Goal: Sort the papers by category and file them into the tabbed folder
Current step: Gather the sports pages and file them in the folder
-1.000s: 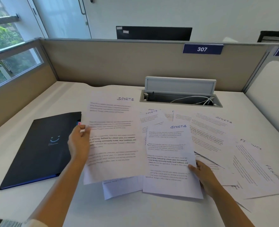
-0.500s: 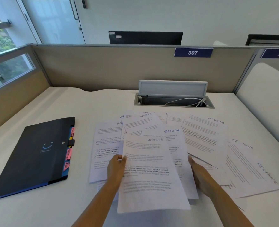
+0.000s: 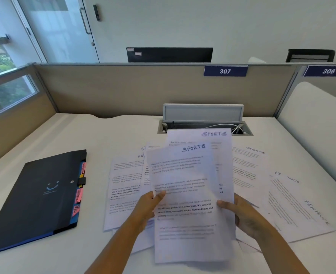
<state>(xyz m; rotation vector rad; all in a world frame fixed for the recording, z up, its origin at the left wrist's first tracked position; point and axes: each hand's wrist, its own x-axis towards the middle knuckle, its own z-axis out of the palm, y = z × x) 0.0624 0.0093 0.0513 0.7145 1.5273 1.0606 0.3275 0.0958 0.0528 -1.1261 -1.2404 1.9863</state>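
Two printed sheets headed SPORTS (image 3: 187,186) are lifted off the desk, one behind the other. My left hand (image 3: 150,204) pinches their left edge and my right hand (image 3: 240,212) grips their right edge. More printed papers lie spread on the desk: an admin and HR group (image 3: 123,186) to the left, another SPORTS sheet (image 3: 246,165) and FINANCE sheets (image 3: 293,204) to the right. The black tabbed folder (image 3: 36,198) lies closed at the left, with pink and yellow tabs (image 3: 78,194) along its right edge.
An open cable hatch (image 3: 202,123) with white cables sits at the back of the white desk (image 3: 84,135). Beige partition walls (image 3: 113,88) close off the back and left; a rounded white divider (image 3: 317,119) stands at the right.
My left hand brought its SPORTS sheet from beside the folder over onto the sheet under my right hand. Both hands have now raised the two sheets together off the desk.
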